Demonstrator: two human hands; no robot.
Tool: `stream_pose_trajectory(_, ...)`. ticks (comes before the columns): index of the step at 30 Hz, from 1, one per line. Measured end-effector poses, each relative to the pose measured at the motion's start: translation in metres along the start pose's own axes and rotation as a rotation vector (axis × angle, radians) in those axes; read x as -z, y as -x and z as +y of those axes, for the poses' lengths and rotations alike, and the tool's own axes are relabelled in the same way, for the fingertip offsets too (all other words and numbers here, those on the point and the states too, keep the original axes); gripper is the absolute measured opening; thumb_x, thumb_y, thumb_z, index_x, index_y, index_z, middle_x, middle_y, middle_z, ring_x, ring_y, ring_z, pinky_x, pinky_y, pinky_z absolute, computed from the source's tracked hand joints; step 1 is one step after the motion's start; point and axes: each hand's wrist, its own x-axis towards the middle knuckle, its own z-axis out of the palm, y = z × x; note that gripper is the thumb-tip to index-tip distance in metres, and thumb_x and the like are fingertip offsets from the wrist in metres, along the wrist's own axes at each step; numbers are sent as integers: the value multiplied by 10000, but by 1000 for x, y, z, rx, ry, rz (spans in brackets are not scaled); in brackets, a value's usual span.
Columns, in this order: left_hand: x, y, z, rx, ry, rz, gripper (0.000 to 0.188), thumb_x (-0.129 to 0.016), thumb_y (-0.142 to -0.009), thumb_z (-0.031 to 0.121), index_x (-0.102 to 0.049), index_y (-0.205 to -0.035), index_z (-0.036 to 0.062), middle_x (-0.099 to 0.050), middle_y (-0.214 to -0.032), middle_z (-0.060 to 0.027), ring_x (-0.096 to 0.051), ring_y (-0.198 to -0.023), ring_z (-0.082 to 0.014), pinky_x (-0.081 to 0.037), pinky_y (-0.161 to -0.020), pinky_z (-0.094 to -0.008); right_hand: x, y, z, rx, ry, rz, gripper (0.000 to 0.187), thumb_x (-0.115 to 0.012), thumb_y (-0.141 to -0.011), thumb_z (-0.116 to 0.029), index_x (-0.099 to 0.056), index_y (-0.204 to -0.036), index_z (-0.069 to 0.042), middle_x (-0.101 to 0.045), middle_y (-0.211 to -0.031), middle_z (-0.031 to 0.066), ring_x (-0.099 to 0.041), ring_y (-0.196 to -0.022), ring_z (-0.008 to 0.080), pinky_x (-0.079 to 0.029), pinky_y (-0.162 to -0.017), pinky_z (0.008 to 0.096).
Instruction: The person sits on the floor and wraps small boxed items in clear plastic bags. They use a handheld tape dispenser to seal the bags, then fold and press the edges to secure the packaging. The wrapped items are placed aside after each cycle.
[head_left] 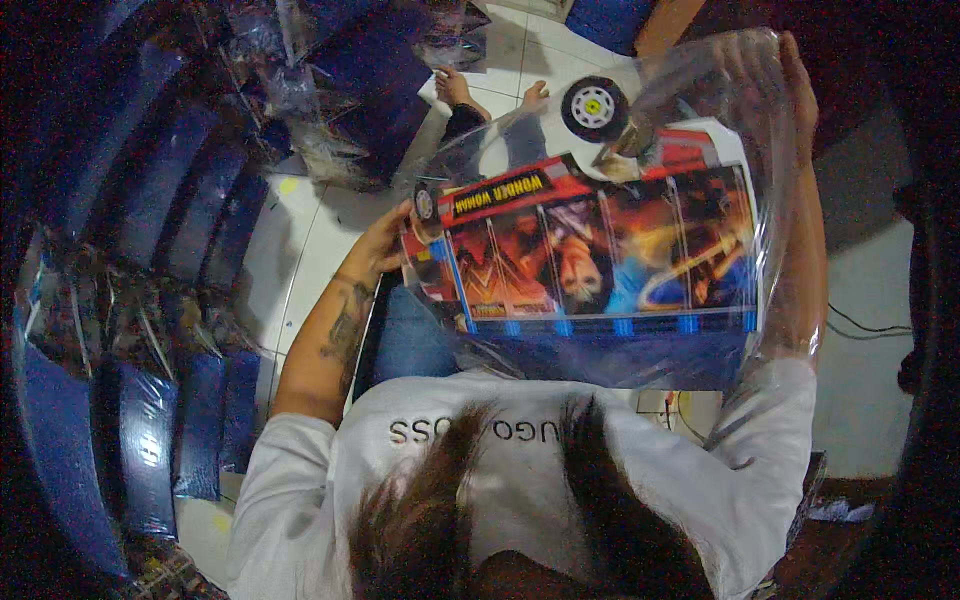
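A toy bus (590, 250) lies upside down in front of my chest, inside a clear plastic bag (700, 75). Its side carries a colourful red, orange and blue picture panel, and a black wheel with a white hub (595, 107) points away from me. My left hand (388, 240) is closed round the bus's left end, through the plastic. At the far right corner my right hand (775, 70) grips the bag's edge, some fingers showing through the film. The bag's near side sags against my white shirt.
Rows of blue, film-wrapped packages (150, 450) stand along the left, with more wrapped packages (340, 90) at the far left. Two bare feet (453, 85) rest on the white tiled floor (310, 230). Beyond, part of another person in blue (610, 22) shows. A thin dark cable (865, 328) lies at right.
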Motion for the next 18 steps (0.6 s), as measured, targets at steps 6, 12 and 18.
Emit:
stream_pose_trajectory(6,-54,72,48,-406,-597,87,1016,-781,-677,257,-191,-1481,59,-443,-1348,-130,-461,-1227,-241,-382,-1036,-366,-15,124,-32,210,37,184,322,-415,-981,-388,-568,-1000,-105,-594,-928,73,-584,-825,187,-494,-822,376)
stream_pose_trajectory(12,-36,125,80,-610,-934,180,1114,-846,-610,291,-183,-1461,12,-399,-1373,-150,-425,-1249,-252,-370,-1042,-360,-20,228,44,166,-8,-212,437,-332,-988,-422,-487,-718,-115,-523,-740,62,-514,-802,233,-432,-755,366)
stream_pose_trajectory(18,-21,141,60,-485,-1171,325,1112,-878,-582,301,-227,-1422,-28,-425,-1357,-147,-431,-1245,-269,-384,-1025,-399,-8,218,105,-53,-182,4,451,-406,-947,-446,-609,-1002,-47,-586,-1099,184,-510,-1101,340,-388,-935,413)
